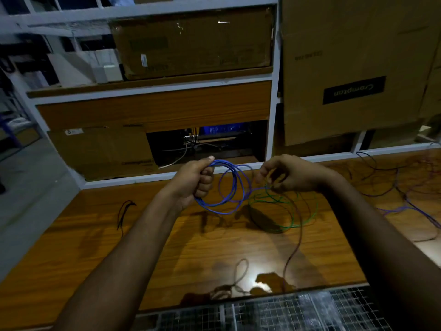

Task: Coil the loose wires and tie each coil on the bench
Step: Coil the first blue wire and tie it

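Observation:
My left hand [199, 180] grips a coil of blue wire [235, 187], held above the wooden bench [95, 235]. The coil's free blue end runs right to my right hand [284, 175], whose curled fingers pinch it. Below my right hand a green wire [286, 211] lies in loose loops on the bench. A thin brown wire [296, 244] trails from there toward the front edge. More loose purple and dark wires [405, 201] are spread over the bench at the right.
A small bundle of black ties [125, 213] lies on the bench at the left. Behind the bench stand a white shelf frame and cardboard boxes [346, 68]. A wire mesh grid [274, 311] runs along the front edge.

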The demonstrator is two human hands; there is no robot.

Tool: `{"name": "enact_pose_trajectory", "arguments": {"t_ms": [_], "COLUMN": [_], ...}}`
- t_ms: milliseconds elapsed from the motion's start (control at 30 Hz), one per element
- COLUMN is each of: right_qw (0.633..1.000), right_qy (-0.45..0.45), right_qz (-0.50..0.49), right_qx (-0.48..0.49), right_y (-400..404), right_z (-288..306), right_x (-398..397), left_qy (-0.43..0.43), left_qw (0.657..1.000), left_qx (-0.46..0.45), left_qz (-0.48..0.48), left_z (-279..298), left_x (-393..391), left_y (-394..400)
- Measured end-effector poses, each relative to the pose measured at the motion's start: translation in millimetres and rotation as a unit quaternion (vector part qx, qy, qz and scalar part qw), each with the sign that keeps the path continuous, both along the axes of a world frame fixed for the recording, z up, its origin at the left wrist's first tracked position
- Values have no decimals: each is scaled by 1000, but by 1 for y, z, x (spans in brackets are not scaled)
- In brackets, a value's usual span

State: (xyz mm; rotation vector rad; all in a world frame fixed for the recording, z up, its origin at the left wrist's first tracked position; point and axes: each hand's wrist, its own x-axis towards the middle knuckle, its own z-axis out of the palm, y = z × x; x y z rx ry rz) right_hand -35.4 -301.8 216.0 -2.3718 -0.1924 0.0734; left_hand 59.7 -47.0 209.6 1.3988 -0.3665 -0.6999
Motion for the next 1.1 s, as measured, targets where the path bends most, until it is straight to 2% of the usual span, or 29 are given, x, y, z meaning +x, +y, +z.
{"name": "enact_pose_trajectory", "arguments": {"t_ms": [133,333,500,667,800,967,1033,1100], "right_qw": [993,996,972,955,924,865,860,875], "right_qy": [-1,-30,-67,-159,-132,-62,-49,-67], "right_qz": [-30,-21,-53,-118,-148,-203,-207,-193], "right_qx": [113,86,219,220,328,454,463,440], "right_y": [12,55,64,75,77,83,81,75], "right_z": [-22,-57,-58,-49,-46,-44,-46,-47], "right_x": [-6,5,7,9,6,7,8,8], "left_qy": [13,13,29,67,102,124,126,133], "left_qw": [1000,999,998,996,991,985,986,985], "left_qx": [-18,-29,-43,-62,-85,-117,-112,-108], "left_qz": [13,10,18,3,-5,-16,-19,-24], "left_z": [0,1,1,-4,-6,-5,-6,-7], "left_x": [8,9,10,6,5,4,4,5], "left_y": [5,3,8,5,7,3,3,4]}}
